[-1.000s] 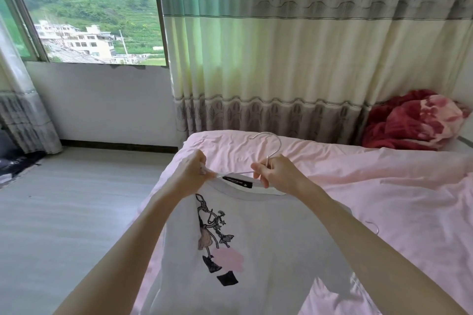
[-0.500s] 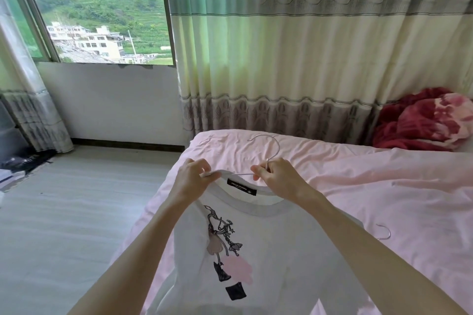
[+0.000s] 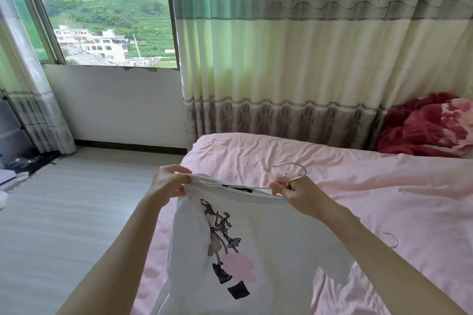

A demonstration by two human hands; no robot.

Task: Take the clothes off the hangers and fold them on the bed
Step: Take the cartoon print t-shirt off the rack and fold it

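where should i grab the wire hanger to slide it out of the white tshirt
Grip the wire hanger at its neck just under the hook, from above and from the right. That part stands clear of the white t-shirt collar; the arms are inside the cloth. The right hand holds it there while the left hand pinches the collar.

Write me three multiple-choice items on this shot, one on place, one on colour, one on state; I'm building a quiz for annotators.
1. Where is the red blanket?
A. On the floor
B. At the bed's far right
C. On the windowsill

2. What colour is the bed sheet?
A. Pink
B. Blue
C. Grey

3. The right hand grips:
A. nothing
B. the curtain
C. the hanger

Key: B, it lies heaped by the curtain; A, the sheet is pale pink; C, fingers curl at the hook's base while the left hand pinches the white T-shirt.
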